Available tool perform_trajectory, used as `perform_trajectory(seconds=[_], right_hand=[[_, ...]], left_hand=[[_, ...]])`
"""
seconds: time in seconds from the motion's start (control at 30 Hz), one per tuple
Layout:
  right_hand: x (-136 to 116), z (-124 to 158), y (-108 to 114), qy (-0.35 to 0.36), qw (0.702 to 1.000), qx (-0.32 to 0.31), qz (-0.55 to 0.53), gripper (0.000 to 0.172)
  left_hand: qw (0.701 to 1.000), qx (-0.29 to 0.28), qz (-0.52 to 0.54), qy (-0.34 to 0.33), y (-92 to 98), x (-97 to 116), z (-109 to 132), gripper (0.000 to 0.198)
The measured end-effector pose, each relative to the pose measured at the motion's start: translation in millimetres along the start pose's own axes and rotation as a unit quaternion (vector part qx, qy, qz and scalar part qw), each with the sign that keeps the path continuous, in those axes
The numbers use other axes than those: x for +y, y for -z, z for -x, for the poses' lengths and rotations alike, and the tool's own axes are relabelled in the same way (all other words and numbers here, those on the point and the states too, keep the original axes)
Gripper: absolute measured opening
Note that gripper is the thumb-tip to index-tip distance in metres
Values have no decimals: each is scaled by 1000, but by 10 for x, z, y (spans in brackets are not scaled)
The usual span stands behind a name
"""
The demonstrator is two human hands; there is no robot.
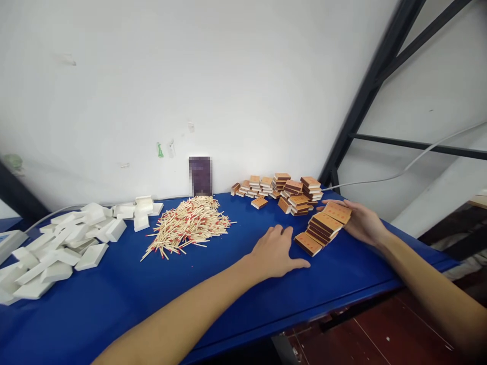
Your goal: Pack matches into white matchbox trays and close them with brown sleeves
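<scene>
On the blue tabletop (pixel 236 294), my right hand (pixel 363 223) is curled around the right and far side of a leaning group of orange matchboxes (pixel 323 225) with brown sides. Its palm touches the boxes at that end, and its fingers are partly hidden behind them. Just left of the same group, my left hand (pixel 274 251) hovers low over the table, or rests on it; I cannot tell which. Nothing is in it, and its thumb is spread away from the fingers towards the nearest box. More matchboxes (pixel 292 187) are stacked along the wall behind.
A loose heap of red-tipped matchsticks (pixel 190 225) lies mid-table. White small box trays (pixel 64 248) are piled at the left. A dark purple pixelated panel (pixel 201 176) stands against the wall. Black metal frame bars (pixel 361 101) rise at the right, with a pale cable (pixel 395 175) alongside.
</scene>
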State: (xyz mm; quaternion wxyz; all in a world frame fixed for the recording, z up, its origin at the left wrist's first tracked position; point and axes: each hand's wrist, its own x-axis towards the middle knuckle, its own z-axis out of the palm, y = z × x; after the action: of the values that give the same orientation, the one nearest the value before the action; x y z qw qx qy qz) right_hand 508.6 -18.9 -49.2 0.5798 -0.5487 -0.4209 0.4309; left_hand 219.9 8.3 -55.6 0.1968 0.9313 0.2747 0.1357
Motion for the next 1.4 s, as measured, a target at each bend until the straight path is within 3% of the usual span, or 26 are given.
perform_trajectory(seconds=[0.23,0.43,0.5,0.63,0.73,0.83,0.9,0.93,1.03,1.1,1.13,1.17,1.3,1.33,1.4], right_hand=[[21,46,8,122,971,-28,203,49],[3,139,-31,131,949,-1,287,52],[0,162,-30,111,958,-2,263,50],[-1,170,15,48,994,-13,94,43],[-66,139,78,91,990,77,79,35],[-255,146,59,187,951,220,111,18],[-442,222,-83,248,922,268,128,13],[-538,284,-203,296,892,281,193,14],[-751,493,-714,356,846,208,337,18],[-769,572,-1104,387,841,97,365,23],[-734,575,-1289,382,824,30,416,25],[-674,551,-1458,376,789,-31,485,24],[-311,268,-1916,281,648,-96,701,32],[-227,179,-1977,253,627,-93,731,34],[-101,19,-2055,238,624,-85,739,35]], left_hand=[[1000,-13,21,-8,-81,26,-327,83],[999,-23,21,-32,-132,42,-386,66],[999,-24,24,-36,-146,44,-394,66],[999,-32,29,-32,-157,63,-402,68],[999,-25,36,-19,-107,74,-325,87],[999,-11,34,-28,19,47,-87,89],[998,12,-3,-55,125,-10,156,67],[996,29,-28,-75,182,-52,293,55],[983,73,-107,-131,384,-241,733,27],[972,112,-139,-153,576,-417,1028,23],[967,145,-148,-148,696,-520,1175,22],[964,171,-154,-133,830,-634,1321,22],[940,213,-265,-18,1409,-1177,1917,26],[927,211,-309,36,1530,-1320,2065,28],[894,191,-382,138,1702,-1576,2336,37]])
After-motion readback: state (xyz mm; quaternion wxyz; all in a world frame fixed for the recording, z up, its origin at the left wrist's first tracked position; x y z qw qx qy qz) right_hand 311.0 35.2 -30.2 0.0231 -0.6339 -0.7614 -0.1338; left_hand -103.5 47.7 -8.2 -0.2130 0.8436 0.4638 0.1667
